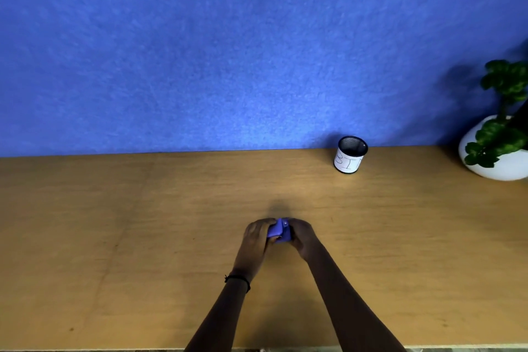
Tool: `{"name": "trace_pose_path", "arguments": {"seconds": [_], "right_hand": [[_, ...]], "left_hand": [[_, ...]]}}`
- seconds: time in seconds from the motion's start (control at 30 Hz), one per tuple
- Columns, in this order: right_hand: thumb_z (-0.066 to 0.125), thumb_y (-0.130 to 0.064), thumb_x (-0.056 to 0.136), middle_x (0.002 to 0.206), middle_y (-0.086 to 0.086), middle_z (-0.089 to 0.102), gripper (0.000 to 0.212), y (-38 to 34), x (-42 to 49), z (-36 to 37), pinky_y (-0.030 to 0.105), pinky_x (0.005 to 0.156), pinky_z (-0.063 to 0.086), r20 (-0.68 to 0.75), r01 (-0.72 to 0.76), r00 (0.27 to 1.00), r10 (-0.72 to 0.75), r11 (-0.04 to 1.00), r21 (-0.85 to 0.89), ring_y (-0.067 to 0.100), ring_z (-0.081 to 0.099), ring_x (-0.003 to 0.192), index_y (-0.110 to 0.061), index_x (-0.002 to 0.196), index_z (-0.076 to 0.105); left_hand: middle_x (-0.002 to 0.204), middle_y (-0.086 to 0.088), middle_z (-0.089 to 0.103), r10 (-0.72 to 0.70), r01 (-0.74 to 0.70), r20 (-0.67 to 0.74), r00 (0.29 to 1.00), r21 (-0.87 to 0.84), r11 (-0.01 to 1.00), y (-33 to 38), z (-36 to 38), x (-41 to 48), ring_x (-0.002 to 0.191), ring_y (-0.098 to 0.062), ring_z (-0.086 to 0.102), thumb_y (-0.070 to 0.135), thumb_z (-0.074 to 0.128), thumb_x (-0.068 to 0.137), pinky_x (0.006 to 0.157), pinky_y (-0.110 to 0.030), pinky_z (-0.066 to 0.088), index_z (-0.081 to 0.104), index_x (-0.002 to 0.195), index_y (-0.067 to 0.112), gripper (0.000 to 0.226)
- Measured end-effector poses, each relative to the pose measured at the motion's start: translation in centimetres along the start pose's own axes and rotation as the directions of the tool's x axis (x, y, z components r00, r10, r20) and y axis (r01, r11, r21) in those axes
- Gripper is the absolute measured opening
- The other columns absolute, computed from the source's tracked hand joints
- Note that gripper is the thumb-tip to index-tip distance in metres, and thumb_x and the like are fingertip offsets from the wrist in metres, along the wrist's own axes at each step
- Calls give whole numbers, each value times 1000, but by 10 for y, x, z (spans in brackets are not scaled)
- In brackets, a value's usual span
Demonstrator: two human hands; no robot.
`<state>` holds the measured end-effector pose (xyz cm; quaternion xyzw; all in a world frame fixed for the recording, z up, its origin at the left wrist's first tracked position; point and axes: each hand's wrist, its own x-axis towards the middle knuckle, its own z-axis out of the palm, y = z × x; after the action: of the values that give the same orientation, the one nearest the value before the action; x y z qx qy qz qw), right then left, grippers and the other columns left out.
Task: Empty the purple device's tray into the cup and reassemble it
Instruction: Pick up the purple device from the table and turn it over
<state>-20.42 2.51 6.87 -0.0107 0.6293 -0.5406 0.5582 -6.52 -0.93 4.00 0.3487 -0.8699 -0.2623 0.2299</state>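
Note:
A small purple device [279, 231] is held between both hands over the middle of the wooden table [143, 223]. My left hand [256, 238] grips its left side and my right hand [303, 236] grips its right side. Fingers hide most of the device, so I cannot tell whether its tray is in or out. The cup [350, 155] is a black mesh can wrapped in white paper with handwritten letters. It stands upright at the back of the table, to the right and well beyond my hands.
A blue felt wall [228, 51] rises behind the table's far edge. A green plant in a round white pot [498, 151] stands at the far right. The table's near edge runs along the bottom of the view.

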Motion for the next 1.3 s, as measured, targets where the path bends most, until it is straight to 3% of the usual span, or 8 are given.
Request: {"name": "trace_pose_path", "arguments": {"seconds": [0.1, 0.2, 0.3, 0.4, 0.53, 0.8, 1.13, 1.3], "right_hand": [[47, -1, 90, 89, 19, 64, 28, -11, -1, -4, 34, 64, 51, 19, 45, 999, -45, 999, 28, 27, 60, 74, 11, 111, 60], [49, 0, 88, 91, 21, 64, 26, -20, -1, -5, 35, 60, 54, 53, 88, 994, -91, 994, 60, 29, 61, 72, 13, 106, 62], [48, -2, 89, 82, 17, 65, 20, -29, -1, -6, 32, 57, 55, 63, 98, 993, -104, 992, 84, 27, 62, 70, 4, 90, 66], [47, -3, 89, 81, 17, 64, 20, -37, 2, -8, 33, 59, 54, 65, 112, 991, -119, 989, 99, 27, 61, 69, 0, 83, 66], [46, -2, 88, 83, 19, 64, 21, -44, 6, -11, 35, 66, 52, 74, 110, 990, -117, 989, 94, 28, 61, 70, 5, 93, 65], [45, -9, 93, 83, 14, 62, 22, -44, 11, -8, 31, 73, 48, 43, 89, 994, -97, 982, 168, 22, 58, 74, -3, 84, 64], [38, -19, 98, 80, 11, 70, 31, -45, 12, -5, 28, 61, 55, 79, 66, 993, -84, 977, 204, 20, 66, 73, -7, 92, 66], [36, -25, 99, 74, 7, 76, 35, -47, 11, -4, 30, 64, 55, 104, 88, 988, -114, 969, 229, 20, 69, 74, -8, 95, 66]], "left_hand": [[126, -4, 57, 8, -9, -32, 999, -25, 1000, 5, 0, 8, 117, -16, 46, 21, 50, 95, 101, -21, 32, 52, 123, 15, 29], [124, -6, 57, 54, -55, -54, 997, -28, 998, 10, -5, 20, 116, -19, 48, 23, 50, 95, 101, -26, 37, 53, 120, 14, 27], [123, -7, 57, 103, -105, -63, 993, -22, 994, 16, -10, 31, 116, -19, 48, 32, 42, 94, 102, -29, 38, 54, 119, 11, 34], [125, -6, 56, 128, -130, -69, 989, -27, 991, 20, -13, 39, 120, -17, 46, 27, 46, 95, 105, -27, 35, 53, 119, 11, 30], [127, -3, 54, 141, -145, -77, 987, -56, 988, 24, -12, 44, 119, -12, 45, 22, 50, 95, 104, -23, 34, 51, 120, 13, 27], [117, -3, 62, 146, -142, -64, 987, 71, 987, 27, -14, 65, 109, -16, 54, 23, 48, 95, 98, -25, 37, 54, 116, 13, 24], [116, -4, 61, 93, -87, -53, 994, 103, 991, 33, -13, 77, 106, -19, 54, 15, 50, 93, 95, -31, 43, 55, 114, 12, 23], [119, -5, 60, 75, -68, -49, 996, 130, 989, 37, -16, 85, 108, -20, 54, 13, 48, 92, 95, -33, 44, 53, 118, 11, 26]]}}
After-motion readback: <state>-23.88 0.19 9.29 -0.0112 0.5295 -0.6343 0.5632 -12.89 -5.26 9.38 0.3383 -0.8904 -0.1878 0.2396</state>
